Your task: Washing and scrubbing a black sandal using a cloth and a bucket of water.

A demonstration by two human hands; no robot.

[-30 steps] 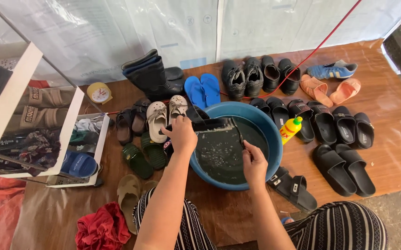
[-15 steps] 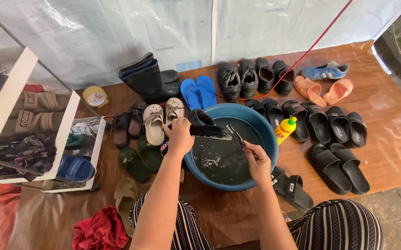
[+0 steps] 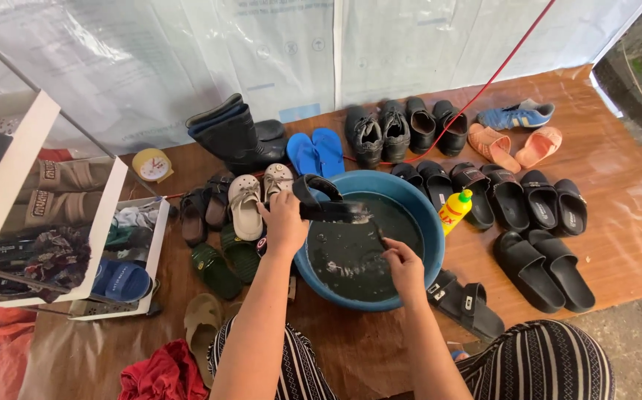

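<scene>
Reference landmark: the blue basin (image 3: 428, 222) of dark water on the brown floor covering.

Left of the basin, dry pairs wait in a cluster, including the cream clogs (image 3: 258, 196). The left hand (image 3: 285, 222) is clamped on a black sandal (image 3: 321, 201), held edge-up over the basin's left rim. The right hand (image 3: 404, 264), over the water, is closed on what appears to be a small brush. Right of the basin stand a yellow bottle (image 3: 454, 211) and rows of black slides (image 3: 536, 200). Judgement: washing is mid-course; most footwear looks untreated.
</scene>
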